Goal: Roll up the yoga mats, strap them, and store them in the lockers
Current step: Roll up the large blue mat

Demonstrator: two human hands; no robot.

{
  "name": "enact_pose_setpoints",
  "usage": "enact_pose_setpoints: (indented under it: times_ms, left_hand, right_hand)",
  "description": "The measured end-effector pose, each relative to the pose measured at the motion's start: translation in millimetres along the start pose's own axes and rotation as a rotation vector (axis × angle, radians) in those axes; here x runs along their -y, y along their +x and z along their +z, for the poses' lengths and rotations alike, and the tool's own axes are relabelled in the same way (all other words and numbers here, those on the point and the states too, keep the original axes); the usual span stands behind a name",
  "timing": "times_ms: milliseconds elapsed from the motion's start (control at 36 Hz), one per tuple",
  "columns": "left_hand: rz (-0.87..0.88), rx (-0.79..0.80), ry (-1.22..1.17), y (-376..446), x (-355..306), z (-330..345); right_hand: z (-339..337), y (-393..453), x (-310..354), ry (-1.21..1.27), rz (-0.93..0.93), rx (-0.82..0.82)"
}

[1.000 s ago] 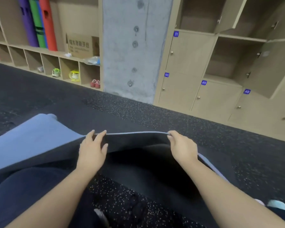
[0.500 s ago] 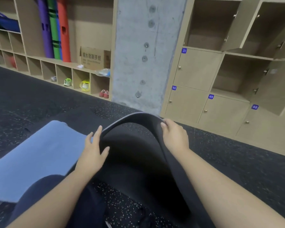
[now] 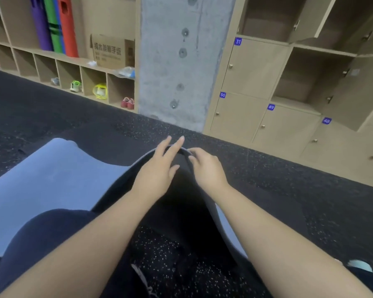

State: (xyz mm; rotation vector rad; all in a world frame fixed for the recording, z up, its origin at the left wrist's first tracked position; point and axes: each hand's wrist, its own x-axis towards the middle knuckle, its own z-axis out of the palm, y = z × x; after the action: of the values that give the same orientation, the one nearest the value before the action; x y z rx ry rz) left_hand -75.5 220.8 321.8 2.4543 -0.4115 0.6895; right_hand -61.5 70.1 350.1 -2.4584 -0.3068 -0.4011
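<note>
Yoga mat (image 3: 58, 179), barely begun: left hand (image 3: 157, 175) rests flat-fingered on its lifted end, right hand (image 3: 207, 168) pinches the edge. Rolling, strapping and storage in the lockers (image 3: 254, 67) remain.

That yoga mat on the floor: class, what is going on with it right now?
A person crouched on the speckled floor is starting to roll a yoga mat, blue on top and dark underneath. The near end is lifted and bent over into an arch. The left hand lies on it with fingers straight, while the right hand curls round its edge. The mat is not yet rolled or strapped. Several lockers ahead stand open.
</note>
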Motion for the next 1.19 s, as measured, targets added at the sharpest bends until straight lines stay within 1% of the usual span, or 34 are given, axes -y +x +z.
enact_pose_setpoints:
  times_ms: [56, 83, 139, 222, 278, 333, 417, 528, 639, 694, 778, 889, 972, 1139, 1194]
  left_hand:
    - [0.008, 0.131, -0.043, 11.2, -2.4, 4.5]
    - [0.002, 0.169, -0.027, 15.2, -4.6, 6.5]
    - [0.006, 0.191, 0.024, 19.2, -7.9, 11.2]
    - [0.014, 0.168, 0.065, 19.5, -8.9, 16.8]
    - [-0.027, 0.155, 0.064, 20.3, -6.2, 18.3]
    - [-0.065, 0.152, 0.064, 22.4, -3.0, 18.7]
    - [-0.131, 0.158, 0.074, 28.0, 1.5, 14.6]
    - [-0.23, 0.144, 0.067, 35.3, 14.1, 2.7]
    - [-0.217, 0.153, 0.102, 33.6, 20.2, 1.6]
    - [-0.202, 0.102, 0.114, 30.9, 19.4, 4.9]
    - [-0.212, 0.034, 0.163, 28.7, 19.9, 6.9]
    - [-0.175, 0.057, 0.215, 24.9, 19.5, 11.6]
    - [-0.181, 0.038, 0.228, 17.9, 15.7, 16.9]
    - [-0.193, -0.007, 0.111, 6.0, 4.7, 22.6]
    - [-0.183, -0.041, 0.072, 3.8, -0.1, 24.0]
  right_hand:
    - [2.0, -6.3, -1.4, 0.0, 0.009, 0.002]
    - [2.5, -9.2, -2.8, 0.003, 0.014, 0.002]
    - [3.0, -15.7, -6.8, 0.003, 0.028, 0.011]
    - [3.6, -26.5, -15.0, -0.047, 0.064, 0.099]
    - [3.6, -35.4, -21.8, -0.119, 0.111, 0.176]
    - [2.1, -44.8, -29.7, -0.146, 0.164, 0.215]
    - [-3.7, -55.4, -43.4, -0.196, 0.201, 0.222]
    - [-15.1, -66.8, -65.6, -0.354, 0.222, 0.225]
    - [-22.6, -75.2, -78.6, -0.493, 0.19, 0.188]
    - [-22.5, -76.3, -79.5, -0.508, 0.154, 0.162]
    - [-21.1, -74.5, -77.2, -0.449, 0.155, 0.092]
    - [-27.8, -63.6, -67.6, -0.159, 0.227, -0.059]
    - [-30.7, -53.5, -57.6, -0.019, 0.209, -0.075]
    - [-29.8, -39.2, -37.4, 0.039, 0.153, -0.093]
    - [-24.2, -31.9, -31.0, 0.111, 0.12, -0.114]
